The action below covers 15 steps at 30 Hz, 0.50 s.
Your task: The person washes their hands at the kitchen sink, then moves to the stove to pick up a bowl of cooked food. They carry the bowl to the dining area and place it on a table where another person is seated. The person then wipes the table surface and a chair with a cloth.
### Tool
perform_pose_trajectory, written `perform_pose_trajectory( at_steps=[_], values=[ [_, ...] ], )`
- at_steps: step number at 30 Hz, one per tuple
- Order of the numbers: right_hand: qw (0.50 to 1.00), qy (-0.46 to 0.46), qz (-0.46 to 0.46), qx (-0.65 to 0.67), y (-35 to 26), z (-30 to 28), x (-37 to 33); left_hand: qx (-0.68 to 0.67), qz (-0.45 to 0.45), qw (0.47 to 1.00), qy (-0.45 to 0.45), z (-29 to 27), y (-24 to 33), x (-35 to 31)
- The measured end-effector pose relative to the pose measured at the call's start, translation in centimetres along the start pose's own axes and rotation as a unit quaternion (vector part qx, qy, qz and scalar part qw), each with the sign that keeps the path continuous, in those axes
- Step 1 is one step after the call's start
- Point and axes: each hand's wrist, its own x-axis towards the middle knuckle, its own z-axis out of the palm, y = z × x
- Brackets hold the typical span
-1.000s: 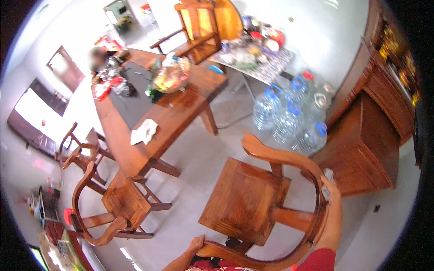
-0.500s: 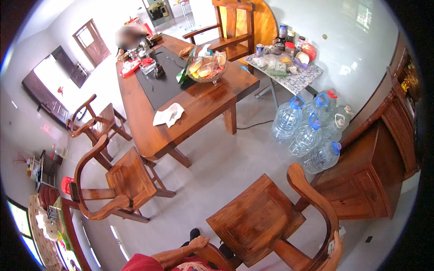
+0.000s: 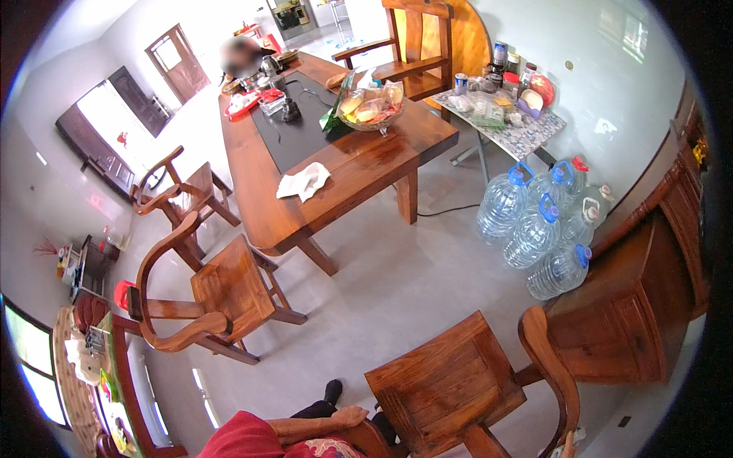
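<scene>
A dark brown wooden armchair (image 3: 447, 382) stands right in front of me, its seat toward the table and its curved armrest on the right. My left hand (image 3: 350, 417) is closed over the end of the chair's near armrest. At the lower edge, my right hand (image 3: 567, 447) is against the outer side of the curved rail and mostly cut off. Bits of a white cloth (image 3: 579, 435) show beside its fingers. Another white cloth (image 3: 304, 182) lies crumpled on the near end of the long wooden table (image 3: 366, 179).
Two more wooden armchairs (image 3: 233, 286) stand along the table's left side. Several large clear water bottles (image 3: 532, 238) crowd the floor near a wooden cabinet (image 3: 611, 328). A small folding table (image 3: 527, 136) holds jars and food. A person (image 3: 243, 61) is at the table's far end.
The whole view has shifted, so the room sits further right in it. My right hand has moved lower along the curved rail, mostly out of the picture. My left hand stays on its armrest.
</scene>
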Motion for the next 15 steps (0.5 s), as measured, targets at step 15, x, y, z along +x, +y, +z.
perform_pose_trajectory(
  at_steps=[15],
  values=[
    [0.935, 0.205, -0.266, -0.111, -4.4, 7.6, -10.7, -0.165, 0.109, 0.972, -0.125, 3.4, -5.0, 6.4]
  ],
)
